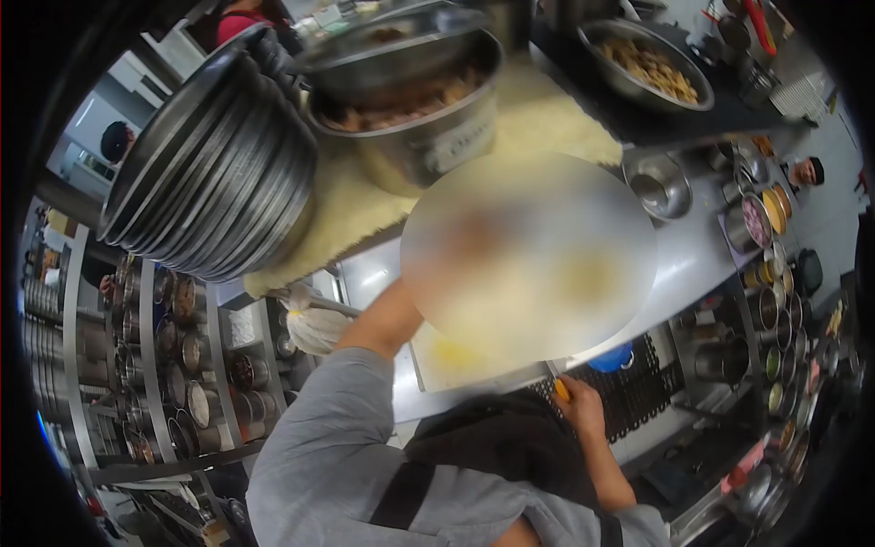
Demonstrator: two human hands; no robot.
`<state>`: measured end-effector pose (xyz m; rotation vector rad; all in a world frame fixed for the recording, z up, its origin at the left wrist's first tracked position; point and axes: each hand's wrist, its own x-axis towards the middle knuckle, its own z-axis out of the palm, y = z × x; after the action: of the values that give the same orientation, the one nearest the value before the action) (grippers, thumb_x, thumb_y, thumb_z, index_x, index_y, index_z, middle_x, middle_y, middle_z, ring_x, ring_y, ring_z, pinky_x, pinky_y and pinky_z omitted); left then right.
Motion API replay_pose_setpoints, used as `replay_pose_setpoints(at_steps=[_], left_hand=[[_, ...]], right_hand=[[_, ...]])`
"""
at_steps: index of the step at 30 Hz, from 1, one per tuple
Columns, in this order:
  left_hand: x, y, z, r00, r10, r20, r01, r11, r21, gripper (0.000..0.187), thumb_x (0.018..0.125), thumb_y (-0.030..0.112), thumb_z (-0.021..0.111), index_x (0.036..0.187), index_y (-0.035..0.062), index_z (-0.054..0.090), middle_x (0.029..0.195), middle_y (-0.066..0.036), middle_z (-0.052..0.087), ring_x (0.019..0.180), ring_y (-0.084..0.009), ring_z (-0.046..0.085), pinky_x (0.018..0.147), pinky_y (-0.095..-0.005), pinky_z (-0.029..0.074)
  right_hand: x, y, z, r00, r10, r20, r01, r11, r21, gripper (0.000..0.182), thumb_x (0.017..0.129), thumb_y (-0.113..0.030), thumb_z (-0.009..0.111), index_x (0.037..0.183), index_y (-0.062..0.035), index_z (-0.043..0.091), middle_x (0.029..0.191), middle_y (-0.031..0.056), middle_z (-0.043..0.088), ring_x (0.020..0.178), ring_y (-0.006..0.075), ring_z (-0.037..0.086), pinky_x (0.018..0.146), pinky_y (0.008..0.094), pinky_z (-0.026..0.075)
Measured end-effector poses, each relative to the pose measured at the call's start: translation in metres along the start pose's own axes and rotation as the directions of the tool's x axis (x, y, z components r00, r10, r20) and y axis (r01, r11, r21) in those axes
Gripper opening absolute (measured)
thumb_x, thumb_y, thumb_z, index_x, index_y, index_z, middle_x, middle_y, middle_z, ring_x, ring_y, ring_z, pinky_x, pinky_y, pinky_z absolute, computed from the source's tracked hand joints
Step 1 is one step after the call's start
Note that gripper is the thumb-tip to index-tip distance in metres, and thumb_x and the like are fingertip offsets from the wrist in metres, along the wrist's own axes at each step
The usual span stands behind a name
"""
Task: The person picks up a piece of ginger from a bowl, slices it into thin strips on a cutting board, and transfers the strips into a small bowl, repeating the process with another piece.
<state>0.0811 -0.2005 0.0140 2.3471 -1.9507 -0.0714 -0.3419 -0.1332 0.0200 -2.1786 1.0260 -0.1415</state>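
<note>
My left hand (469, 242) reaches forward over the counter, but a large blurred oval covers it, so its fingers and anything in them are hidden. Below the oval shows a pale cutting board (428, 365) with yellow bits (451, 352) on it. Near the counter's front edge, my right hand (584, 407) is closed around the orange handle of a knife (562, 390). Only a short piece of its grey blade shows, pointing toward the board. A yellowish smear inside the oval is too blurred to name.
A tall stack of metal bowls (214, 173) leans at the left. Beside it stands a metal pot (428, 150) of meat-like pieces. A bowl (597, 36) of yellowish pieces sits back right, near a small steel bowl (670, 196). Shelves (219, 365) hold several containers; people are in the background.
</note>
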Motion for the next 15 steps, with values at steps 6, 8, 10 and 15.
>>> replay_pose_setpoints(at_steps=[6, 8, 10, 15], left_hand=[[0.010, -0.003, 0.020, 0.999, -0.032, -0.038, 0.032, 0.999, -0.004, 0.023, 0.090, 0.031, 0.060, 0.101, 0.0138, 0.070, 0.113, -0.010, 0.059, 0.114, -0.0286, 0.053, 0.087, -0.0431, 0.045], [0.006, 0.000, 0.011, 0.999, -0.048, -0.020, 0.047, 0.998, -0.045, 0.023, 0.091, 0.031, 0.058, 0.103, 0.0144, 0.069, 0.111, -0.011, 0.063, 0.111, -0.0308, 0.056, 0.088, -0.0433, 0.046], [0.001, 0.001, -0.004, 0.998, -0.041, 0.050, 0.044, 0.997, -0.060, 0.023, 0.092, 0.031, 0.058, 0.105, 0.0141, 0.068, 0.110, -0.014, 0.065, 0.110, -0.0323, 0.057, 0.090, -0.0435, 0.046], [0.016, -0.048, 0.029, 0.996, 0.034, 0.083, -0.010, 0.962, -0.274, 0.022, 0.085, 0.024, 0.063, 0.101, 0.0100, 0.070, 0.099, -0.019, 0.071, 0.094, -0.0357, 0.068, 0.083, -0.0438, 0.053]], right_hand=[[-0.001, 0.004, 0.006, 0.993, -0.030, -0.113, 0.034, 0.999, 0.039, 0.041, 0.075, -0.015, 0.081, 0.113, -0.0044, 0.070, 0.094, 0.0187, 0.070, 0.084, 0.0363, 0.068, 0.076, 0.0424, 0.054], [-0.004, 0.003, 0.007, 0.994, -0.009, -0.112, 0.014, 0.999, 0.050, 0.042, 0.074, -0.015, 0.081, 0.113, -0.0037, 0.070, 0.094, 0.0188, 0.070, 0.084, 0.0359, 0.068, 0.076, 0.0421, 0.054], [-0.003, 0.004, 0.009, 0.996, -0.007, -0.094, 0.010, 1.000, 0.022, 0.043, 0.074, -0.014, 0.081, 0.114, -0.0040, 0.070, 0.095, 0.0188, 0.070, 0.084, 0.0358, 0.068, 0.076, 0.0418, 0.055], [-0.006, 0.000, 0.006, 0.999, 0.031, -0.033, -0.030, 0.999, 0.027, 0.039, 0.080, -0.021, 0.075, 0.117, -0.0082, 0.068, 0.100, 0.0203, 0.069, 0.093, 0.0396, 0.066, 0.083, 0.0477, 0.053]])
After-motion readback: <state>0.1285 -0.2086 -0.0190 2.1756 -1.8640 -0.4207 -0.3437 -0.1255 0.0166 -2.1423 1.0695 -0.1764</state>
